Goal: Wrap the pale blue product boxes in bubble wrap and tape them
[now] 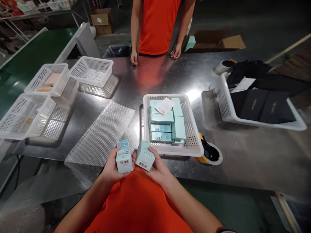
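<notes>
My left hand (113,166) is wrapped round a pale mint carton (124,158), its printed side and barcoded end turned up toward me. A second mint carton (145,156), tilted, is gripped in my right hand (157,168), with a barcode on its near end. The two cartons are close together in front of my orange shirt. Just beyond my right hand stands a white perforated basket (191,146) holding several more mint cartons (161,116) and a white paper slip (165,106) on top. Left of the cartons lies a sheet of bubble wrap (102,132).
A yellow tape dispenser (211,152) sits against the basket's right side. A basket of black boxes (225,103) stands at the right, near a tape roll (223,66). Several white baskets (91,69) stand at left. Across the metal table (126,77) is a person in orange (157,26).
</notes>
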`<action>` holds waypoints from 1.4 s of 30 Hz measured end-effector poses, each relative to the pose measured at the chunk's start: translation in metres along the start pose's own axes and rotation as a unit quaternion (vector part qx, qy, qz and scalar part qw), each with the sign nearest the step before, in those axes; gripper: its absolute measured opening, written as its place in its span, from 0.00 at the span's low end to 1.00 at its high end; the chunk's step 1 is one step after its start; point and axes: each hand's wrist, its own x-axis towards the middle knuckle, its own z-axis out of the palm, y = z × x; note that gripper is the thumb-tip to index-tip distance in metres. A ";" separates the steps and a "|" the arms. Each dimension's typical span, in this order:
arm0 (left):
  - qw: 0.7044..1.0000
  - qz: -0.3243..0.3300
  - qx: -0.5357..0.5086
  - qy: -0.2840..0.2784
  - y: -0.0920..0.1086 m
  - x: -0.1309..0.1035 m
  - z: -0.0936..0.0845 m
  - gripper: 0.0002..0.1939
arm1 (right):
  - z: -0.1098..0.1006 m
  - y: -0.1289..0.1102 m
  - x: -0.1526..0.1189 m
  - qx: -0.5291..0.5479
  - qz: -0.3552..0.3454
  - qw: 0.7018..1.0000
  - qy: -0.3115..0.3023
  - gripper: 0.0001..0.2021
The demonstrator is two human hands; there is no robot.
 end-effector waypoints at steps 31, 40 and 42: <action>0.997 0.029 0.050 0.058 0.002 0.005 -0.003 0.23 | -0.010 0.002 0.009 -0.013 -0.021 1.000 0.002 0.20; 0.987 0.080 0.115 -0.081 0.003 0.013 -0.025 0.19 | 0.001 0.002 -0.005 -0.152 -0.179 0.972 -0.026 0.18; 0.985 0.079 0.123 -0.096 0.003 0.015 -0.028 0.20 | 0.003 0.002 -0.007 -0.189 -0.231 0.954 -0.004 0.23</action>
